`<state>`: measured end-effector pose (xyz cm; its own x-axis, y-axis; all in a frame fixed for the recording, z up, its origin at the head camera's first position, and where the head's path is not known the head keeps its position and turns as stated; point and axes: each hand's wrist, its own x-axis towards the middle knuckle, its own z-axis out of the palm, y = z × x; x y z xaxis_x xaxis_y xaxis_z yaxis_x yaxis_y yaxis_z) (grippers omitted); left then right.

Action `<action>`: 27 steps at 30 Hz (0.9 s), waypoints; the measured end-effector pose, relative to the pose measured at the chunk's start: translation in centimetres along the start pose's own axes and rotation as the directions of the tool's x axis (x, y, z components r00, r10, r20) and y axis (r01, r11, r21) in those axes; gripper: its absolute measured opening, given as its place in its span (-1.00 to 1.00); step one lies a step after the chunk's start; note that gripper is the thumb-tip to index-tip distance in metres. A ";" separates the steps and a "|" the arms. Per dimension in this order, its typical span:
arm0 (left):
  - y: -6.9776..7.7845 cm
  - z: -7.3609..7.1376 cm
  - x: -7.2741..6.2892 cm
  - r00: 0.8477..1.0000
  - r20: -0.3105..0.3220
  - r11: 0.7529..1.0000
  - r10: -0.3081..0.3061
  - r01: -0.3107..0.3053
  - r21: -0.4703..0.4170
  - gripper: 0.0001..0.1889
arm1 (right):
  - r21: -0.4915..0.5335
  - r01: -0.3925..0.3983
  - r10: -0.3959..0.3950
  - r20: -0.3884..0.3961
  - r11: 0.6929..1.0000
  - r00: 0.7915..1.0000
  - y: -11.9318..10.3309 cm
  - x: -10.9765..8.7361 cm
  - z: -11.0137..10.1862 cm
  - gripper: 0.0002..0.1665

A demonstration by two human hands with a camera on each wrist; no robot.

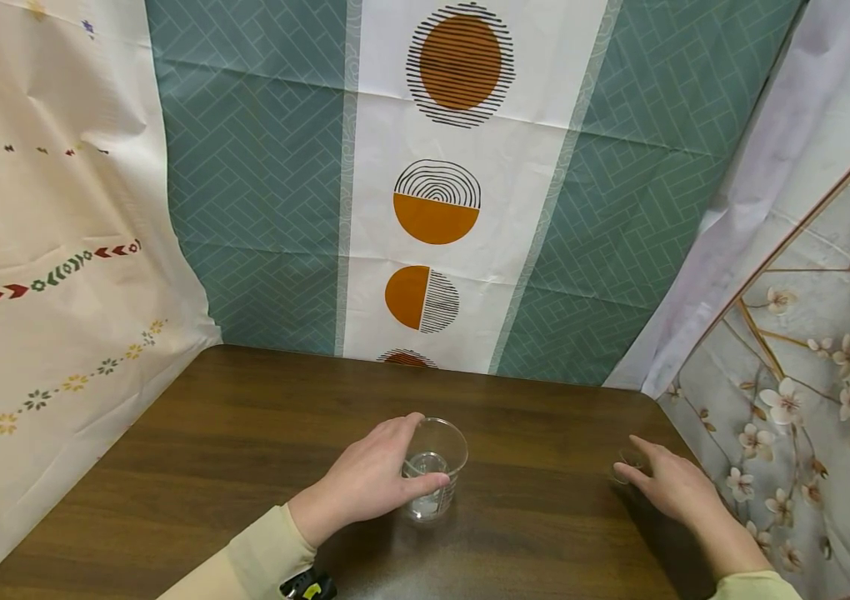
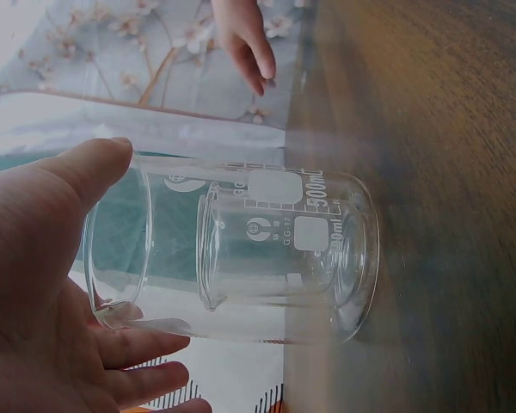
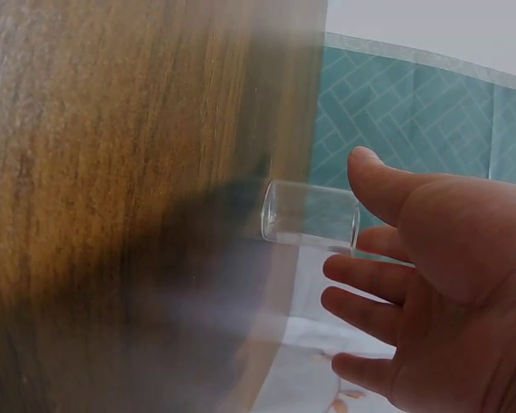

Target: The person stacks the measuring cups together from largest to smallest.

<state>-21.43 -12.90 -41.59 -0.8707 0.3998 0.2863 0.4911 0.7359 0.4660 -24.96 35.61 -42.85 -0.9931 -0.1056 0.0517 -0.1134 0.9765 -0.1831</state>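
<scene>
My left hand (image 1: 365, 479) grips a large clear glass beaker (image 1: 449, 467) near its rim, thumb on one side and fingers on the other. In the left wrist view white print reading 500ml runs along its wall. Inside it stands a smaller glass beaker (image 2: 271, 258) with similar white markings. At the right of the table, my right hand (image 1: 676, 487) holds a small clear glass (image 3: 310, 215) by its rim between thumb and index finger. The other fingers of that hand spread loosely to the side. The small glass has its base at the tabletop.
The dark wooden table (image 1: 245, 433) runs back to a teal and white curtain (image 1: 267, 208) with orange circles. A cream patterned cloth (image 1: 42, 250) hangs along the left side, a flowered cloth (image 1: 815, 400) along the right.
</scene>
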 end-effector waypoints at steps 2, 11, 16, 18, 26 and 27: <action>0.0 -0.1 0.0 1.000 0.002 1.000 0.000 0.000 -0.004 -0.01 | -0.001 -0.001 0.001 0.001 1.000 1.000 -0.1 0.0 0.0 0.00; -0.2 -0.3 0.1 1.000 0.013 1.000 -0.004 0.004 -0.011 0.00 | 0.002 -0.019 0.019 0.024 1.000 1.000 -0.4 0.2 0.1 0.00; -0.3 -0.4 0.2 1.000 0.016 1.000 -0.004 0.004 -0.013 0.01 | 0.005 -0.021 0.021 0.022 1.000 1.000 -0.6 0.2 0.2 -0.01; -0.3 -0.4 0.2 1.000 0.017 1.000 -0.005 0.005 -0.012 0.01 | 0.005 -0.021 0.021 0.024 1.000 0.999 -0.7 0.2 0.2 -0.01; -0.4 -0.4 0.2 1.000 0.018 1.000 -0.004 0.004 -0.015 0.00 | 0.012 -0.033 0.033 0.041 0.999 0.999 -0.7 0.3 0.3 0.01; -0.4 -0.4 0.2 1.000 0.019 1.000 -0.004 0.004 -0.014 0.00 | 0.012 -0.035 0.035 0.041 0.999 0.999 -0.7 0.3 0.3 0.00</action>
<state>-21.81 -13.37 -41.38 -0.8730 0.4070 0.2686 0.4877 0.7301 0.4787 -25.21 34.80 -42.97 -0.9968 -0.0795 0.0046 -0.0788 0.9772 -0.1970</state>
